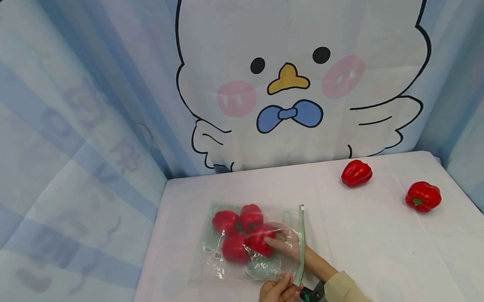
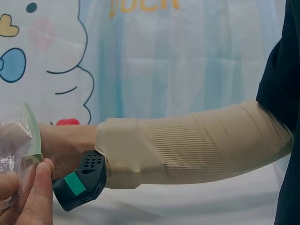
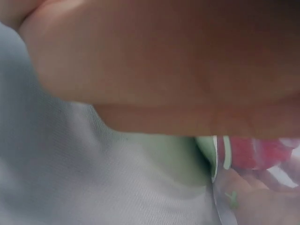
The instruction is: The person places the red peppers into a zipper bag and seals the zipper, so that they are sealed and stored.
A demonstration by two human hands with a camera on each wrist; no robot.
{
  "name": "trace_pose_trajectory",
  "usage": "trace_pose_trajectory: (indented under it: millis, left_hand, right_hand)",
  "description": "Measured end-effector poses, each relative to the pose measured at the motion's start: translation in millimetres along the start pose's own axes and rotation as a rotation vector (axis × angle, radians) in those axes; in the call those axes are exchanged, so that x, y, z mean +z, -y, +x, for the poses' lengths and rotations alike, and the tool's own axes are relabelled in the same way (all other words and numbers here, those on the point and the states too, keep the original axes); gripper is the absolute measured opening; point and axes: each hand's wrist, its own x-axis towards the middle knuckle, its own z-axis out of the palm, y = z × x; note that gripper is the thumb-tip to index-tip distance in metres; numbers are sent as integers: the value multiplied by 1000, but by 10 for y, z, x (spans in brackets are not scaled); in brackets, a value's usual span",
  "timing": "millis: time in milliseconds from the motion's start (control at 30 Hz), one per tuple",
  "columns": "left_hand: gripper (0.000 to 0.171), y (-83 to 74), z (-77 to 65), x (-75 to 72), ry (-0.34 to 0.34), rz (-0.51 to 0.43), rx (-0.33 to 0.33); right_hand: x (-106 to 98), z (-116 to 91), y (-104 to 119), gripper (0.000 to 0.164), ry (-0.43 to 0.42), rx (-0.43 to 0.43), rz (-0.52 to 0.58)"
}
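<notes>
A clear zip bag (image 1: 217, 268) with a pale green zip edge lies on the table, with several red bell peppers (image 1: 225, 222) inside. My right hand (image 1: 289, 243) reaches in through its mouth and grips one red bell pepper (image 1: 259, 242), thumb over the near side; its other fingers are mostly hidden. At the near corner of the mouth, my left hand (image 1: 276, 296) pinches the bag's edge between thumb and fingers. The left wrist view shows those fingers (image 2: 40, 197) on the zip edge (image 2: 31, 124). In the right wrist view, the right hand (image 3: 159, 65) fills the top.
Two more red bell peppers lie outside the bag, one at the back (image 1: 356, 173) and one at the right (image 1: 423, 197). A white cloth covers the table (image 1: 374, 254). Behind it hangs a curtain (image 1: 292, 142) with a cartoon duck. A black wrist camera (image 1: 312, 293) sits on the right wrist.
</notes>
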Motion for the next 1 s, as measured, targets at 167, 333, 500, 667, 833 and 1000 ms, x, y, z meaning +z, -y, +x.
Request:
trace_pose_trajectory:
  millis: [167, 333, 500, 667, 833, 1000]
  left_hand:
    - [16, -11, -7, -8, 15, -5, -4]
    - [14, -14, 3, -10, 13, -13, -9]
    - [15, -15, 13, -14, 7, -19, -26]
    - [15, -8, 17, -20, 9, -19, -31]
    - [16, -6, 29, -26, 3, -20, -28]
    - [17, -5, 35, -29, 10, -10, -18]
  right_hand:
    - [-8, 12, -7, 54, 89, -7, 29]
    - [-16, 29, -22, 55, 133, -16, 18]
    - [-21, 28, -35, 54, 126, -15, -3]
    - [-40, 16, -37, 53, 119, -52, -32]
    - [-78, 3, -63, 49, 93, -124, -73]
    - [-140, -7, -92, 46, 46, -165, -149]
